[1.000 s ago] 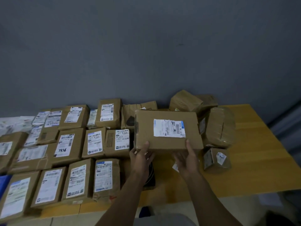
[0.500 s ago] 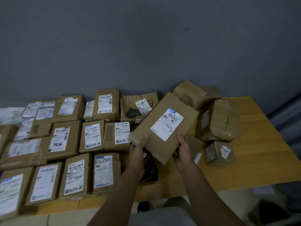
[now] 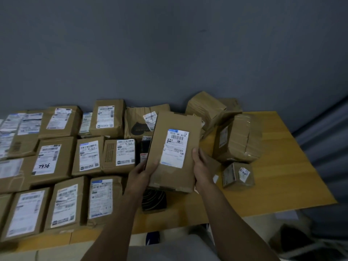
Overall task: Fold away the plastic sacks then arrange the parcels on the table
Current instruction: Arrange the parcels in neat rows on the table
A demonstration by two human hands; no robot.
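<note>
A flat brown cardboard parcel [image 3: 175,149] with a white label is held above the wooden table [image 3: 286,178], its long side running away from me. My left hand [image 3: 143,174] grips its lower left edge, thumb on top. My right hand [image 3: 202,166] grips its right edge. Rows of labelled brown parcels [image 3: 88,155] lie flat across the table's left half. A black parcel [image 3: 154,200] lies under the held one, mostly hidden.
Unsorted taped boxes pile at the back right: a big wrapped box [image 3: 239,138], a tilted box [image 3: 205,108] and a small box [image 3: 238,174]. Bare wood runs along the table's right and front. A grey wall [image 3: 169,53] stands behind.
Both hands have turned the parcel from lying crosswise, through a diagonal, to lengthwise, and brought it slightly lower and nearer. The camera has tilted up a little.
</note>
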